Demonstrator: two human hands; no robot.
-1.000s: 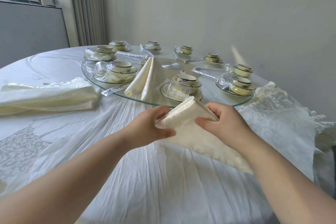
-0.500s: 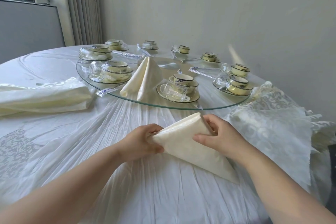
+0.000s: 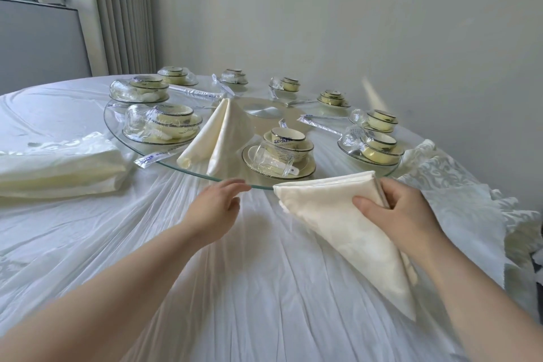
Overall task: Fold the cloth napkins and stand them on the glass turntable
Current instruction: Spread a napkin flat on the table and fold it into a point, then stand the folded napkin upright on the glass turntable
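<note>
A cream napkin (image 3: 338, 220) folded into a long triangle hangs over the white tablecloth, its point trailing down to the lower right. My right hand (image 3: 402, 211) grips its upper right corner, thumb on the front face. My left hand (image 3: 217, 206) is off the cloth, fingers relaxed, its fingertips at the near rim of the glass turntable (image 3: 188, 167). A second cream napkin (image 3: 223, 132), folded into a cone, stands on the turntable just left of centre.
Several wrapped sets of cream bowls and saucers (image 3: 282, 153) ring the turntable, with wrapped utensils between them. A stack of folded cream cloths (image 3: 58, 167) lies at the left of the table. A patterned white cloth (image 3: 458, 185) is heaped at the right edge.
My left hand has let go of the napkin and moved up to the turntable's rim. My right hand alone now holds the napkin, shifted to the right.
</note>
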